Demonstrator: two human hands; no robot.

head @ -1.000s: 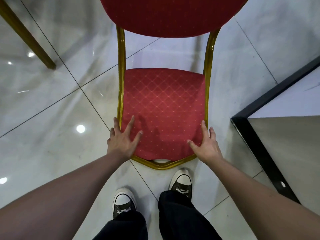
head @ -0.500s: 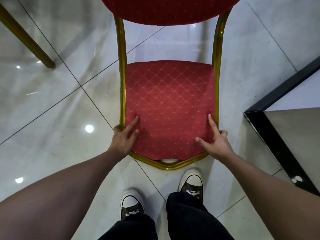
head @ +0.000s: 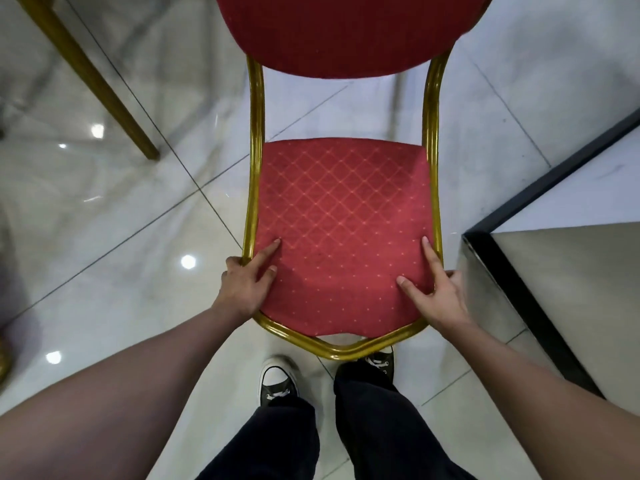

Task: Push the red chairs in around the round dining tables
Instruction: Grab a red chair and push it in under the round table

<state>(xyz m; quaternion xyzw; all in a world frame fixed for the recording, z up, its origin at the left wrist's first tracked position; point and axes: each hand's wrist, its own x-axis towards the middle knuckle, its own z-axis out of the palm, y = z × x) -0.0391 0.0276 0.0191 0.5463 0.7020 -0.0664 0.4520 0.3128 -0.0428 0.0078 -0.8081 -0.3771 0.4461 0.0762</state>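
Head view looks straight down on a red chair (head: 341, 230) standing on the glossy white tiled floor (head: 104, 271), its seat facing the person and its round backrest at the top of the frame. At the chair's front left corner the left hand (head: 244, 285) grips the gold frame: forefinger and thumb lie on the seat cushion, the other fingers curl over the rail's outer side. At the front right corner the right hand (head: 438, 296) grips likewise, forefinger stretched along the cushion edge, thumb on the fabric, the remaining fingers wrapped round the rail. Just below the chair's front rail stand two black sneakers (head: 277, 382) and dark trouser legs. Left of the chair, well apart, a gold leg (head: 104, 88) slants down to the floor. Right of the chair, near it, runs a black-edged panel (head: 519, 306).
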